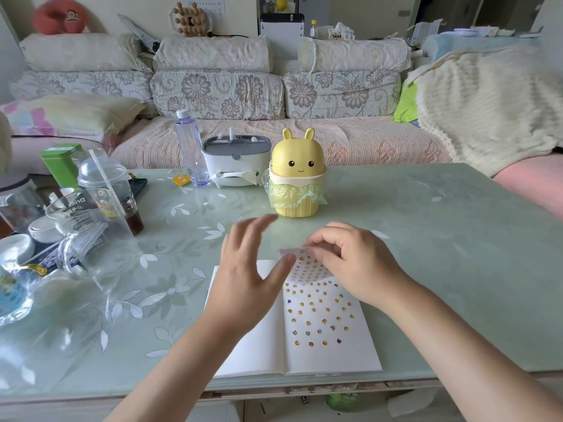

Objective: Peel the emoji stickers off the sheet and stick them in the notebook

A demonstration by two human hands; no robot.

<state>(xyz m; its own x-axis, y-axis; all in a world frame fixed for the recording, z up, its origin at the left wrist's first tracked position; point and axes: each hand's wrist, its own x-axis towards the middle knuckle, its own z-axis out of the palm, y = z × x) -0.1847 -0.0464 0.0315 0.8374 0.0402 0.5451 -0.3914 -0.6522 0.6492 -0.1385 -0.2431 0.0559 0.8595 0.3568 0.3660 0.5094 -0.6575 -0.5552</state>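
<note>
The right hand (350, 260) pinches the sticker sheet (307, 268); the left hand (246, 269) hovers beside it, fingers spread, empty. On the desk (426, 239) the open notebook (335, 354) lies beneath, right page dotted with stickers (320, 312). Judgement: peeling stage; next, lift one sticker's edge cleanly.

The sticker sheet (307, 264) lies over the notebook's (253, 345) far edge, the bin (297, 175) behind it.

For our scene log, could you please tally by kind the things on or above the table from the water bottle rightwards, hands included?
water bottle: 1
tissue box: 1
yellow bunny bin: 1
open notebook: 1
emoji sticker sheet: 1
hands: 2, left hand and right hand
Total: 7
</note>
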